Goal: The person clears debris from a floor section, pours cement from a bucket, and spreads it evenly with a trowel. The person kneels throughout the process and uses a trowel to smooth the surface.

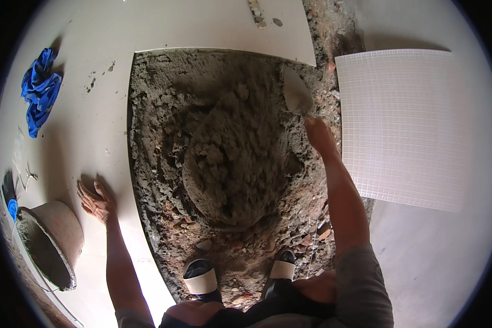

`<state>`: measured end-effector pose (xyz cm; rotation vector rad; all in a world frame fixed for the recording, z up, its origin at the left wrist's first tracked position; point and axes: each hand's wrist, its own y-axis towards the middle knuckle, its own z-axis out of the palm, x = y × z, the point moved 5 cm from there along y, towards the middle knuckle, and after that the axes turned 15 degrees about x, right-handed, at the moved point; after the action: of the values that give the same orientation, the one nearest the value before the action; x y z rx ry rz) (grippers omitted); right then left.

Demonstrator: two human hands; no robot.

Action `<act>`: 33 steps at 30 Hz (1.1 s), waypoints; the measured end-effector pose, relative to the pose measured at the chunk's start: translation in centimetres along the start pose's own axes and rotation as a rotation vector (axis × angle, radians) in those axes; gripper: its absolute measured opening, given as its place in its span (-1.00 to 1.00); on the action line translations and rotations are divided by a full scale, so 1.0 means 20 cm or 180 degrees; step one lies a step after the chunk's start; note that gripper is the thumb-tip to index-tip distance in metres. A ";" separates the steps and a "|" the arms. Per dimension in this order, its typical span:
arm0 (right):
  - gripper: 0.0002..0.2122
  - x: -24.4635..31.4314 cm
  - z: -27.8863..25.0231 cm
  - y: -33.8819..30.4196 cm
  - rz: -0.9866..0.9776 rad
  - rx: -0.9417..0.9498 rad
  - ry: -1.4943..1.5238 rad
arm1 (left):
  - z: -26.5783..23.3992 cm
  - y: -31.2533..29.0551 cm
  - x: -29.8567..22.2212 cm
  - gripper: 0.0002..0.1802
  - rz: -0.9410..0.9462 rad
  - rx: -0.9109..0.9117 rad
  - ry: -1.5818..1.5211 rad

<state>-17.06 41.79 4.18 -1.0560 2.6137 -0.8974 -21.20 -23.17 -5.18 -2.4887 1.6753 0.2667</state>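
My right hand (pixel 319 135) is closed round the handle of a trowel (pixel 298 94). The trowel's grey blade lies at the upper right of the mortar bed, close to the corner of a laid tile. A large mound of wet grey mortar (pixel 229 158) fills the middle of the open patch, with rough, ridged surfaces. On the pale laid tile (pixel 106 158) at the left, my left hand (pixel 97 203) rests flat with its fingers spread, holding nothing.
A mortar-stained bucket (pixel 52 235) lies tipped beside my left hand. Farther off is a crumpled blue cloth (pixel 41 90). To the right, a loose tile (pixel 401 128) shows its gridded back. Rubble (pixel 246 249) surrounds my sandalled feet; a thin string (pixel 313 249) runs nearby.
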 end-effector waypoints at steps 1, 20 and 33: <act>-0.52 -0.02 0.00 0.03 0.0146 0.0058 -0.0090 | 0.00 0.00 0.00 -0.22 0.0003 0.0001 -0.0001; -0.57 -0.34 0.07 -0.70 0.0185 0.0683 -0.0209 | 0.04 0.00 0.04 -0.28 0.0174 -0.0006 0.0124; -0.61 -0.49 0.65 -1.03 0.0710 0.0679 0.0247 | 0.09 0.05 0.08 -0.28 0.0272 0.0001 0.0995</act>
<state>6.70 30.75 5.50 -0.6746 2.5590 -1.1501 -21.77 -24.58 -7.31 -2.5682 1.8944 -0.1228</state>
